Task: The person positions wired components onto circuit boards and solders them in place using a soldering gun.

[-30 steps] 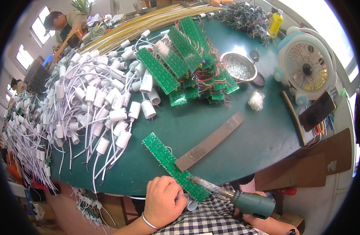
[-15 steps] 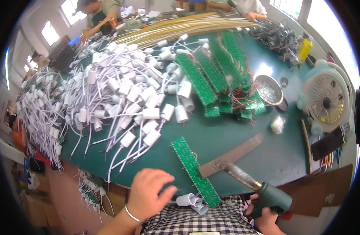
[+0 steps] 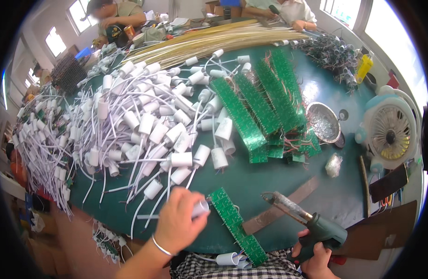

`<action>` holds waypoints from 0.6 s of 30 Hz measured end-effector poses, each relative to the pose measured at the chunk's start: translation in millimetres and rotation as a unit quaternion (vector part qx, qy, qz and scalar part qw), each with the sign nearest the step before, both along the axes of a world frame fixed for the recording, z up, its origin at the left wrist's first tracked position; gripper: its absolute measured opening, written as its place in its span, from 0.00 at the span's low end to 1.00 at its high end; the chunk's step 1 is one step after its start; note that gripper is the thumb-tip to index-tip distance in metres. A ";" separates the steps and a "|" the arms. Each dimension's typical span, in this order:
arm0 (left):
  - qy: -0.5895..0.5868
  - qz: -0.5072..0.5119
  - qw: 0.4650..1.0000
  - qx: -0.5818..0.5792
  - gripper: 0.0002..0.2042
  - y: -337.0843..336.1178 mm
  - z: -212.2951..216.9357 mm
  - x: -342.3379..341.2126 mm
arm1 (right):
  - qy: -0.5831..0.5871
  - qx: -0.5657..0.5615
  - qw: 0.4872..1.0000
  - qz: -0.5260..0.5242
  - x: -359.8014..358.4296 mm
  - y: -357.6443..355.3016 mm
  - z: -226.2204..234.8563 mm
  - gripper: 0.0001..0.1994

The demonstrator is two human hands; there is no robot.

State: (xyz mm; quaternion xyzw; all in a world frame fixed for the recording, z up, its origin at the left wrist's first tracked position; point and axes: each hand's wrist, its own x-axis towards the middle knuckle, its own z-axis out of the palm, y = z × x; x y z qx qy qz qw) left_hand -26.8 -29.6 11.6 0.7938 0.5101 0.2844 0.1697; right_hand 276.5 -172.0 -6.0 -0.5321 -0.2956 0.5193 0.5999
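My left hand (image 3: 179, 222) is closed round a white cylindrical socket (image 3: 201, 208) with a white cable. The socket's open end is beside the top of a green circuit board strip (image 3: 233, 220). In my right hand (image 3: 311, 253) is a dark green soldering gun (image 3: 323, 235), its metal barrel pointing up and left. Its tip is above the table, between the board and a flat brown metal bar (image 3: 288, 202). One end of the bar meets the board's right edge. Below, another white socket (image 3: 227, 259) lies against the board's lower end, beside my checked clothing.
White corded sockets (image 3: 151, 125) are heaped on the left. Green circuit boards (image 3: 253, 100) are stacked beyond the bar. A metal bowl (image 3: 323, 122), a fan (image 3: 390, 128) and a phone (image 3: 388, 182) are at the right. People work behind long yellowish rods (image 3: 214, 37).
My left hand, previously without a socket, now holds one near the board's top. The soldering gun's tip has come away from the metal bar. The whole view has shifted slightly.
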 end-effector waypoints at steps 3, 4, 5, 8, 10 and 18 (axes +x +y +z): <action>-0.045 0.010 0.999 -0.018 0.19 -14.7 -18.5 7.9 | 0.112 -0.065 0.991 0.044 -8.1 12.6 17.5 0.22; -0.069 0.037 0.995 -0.054 0.19 -17.0 -20.7 8.7 | 0.110 -0.058 0.991 0.044 -7.9 15.5 19.3 0.22; -0.094 0.064 0.989 -0.091 0.18 -15.7 -20.9 8.6 | 0.086 -0.055 0.993 0.064 -7.0 18.5 20.4 0.24; -0.125 0.028 0.988 -0.088 0.15 -10.1 -17.9 5.9 | 0.026 -0.073 0.989 0.123 0.2 23.4 16.1 0.27; -0.100 0.023 0.993 -0.064 0.12 -3.9 -17.4 5.1 | -0.013 -0.075 0.990 0.122 -6.9 33.8 31.6 0.28; 0.017 0.060 0.998 0.015 0.04 10.2 -20.7 4.5 | -0.057 -0.071 0.979 0.185 -21.0 59.8 38.9 0.23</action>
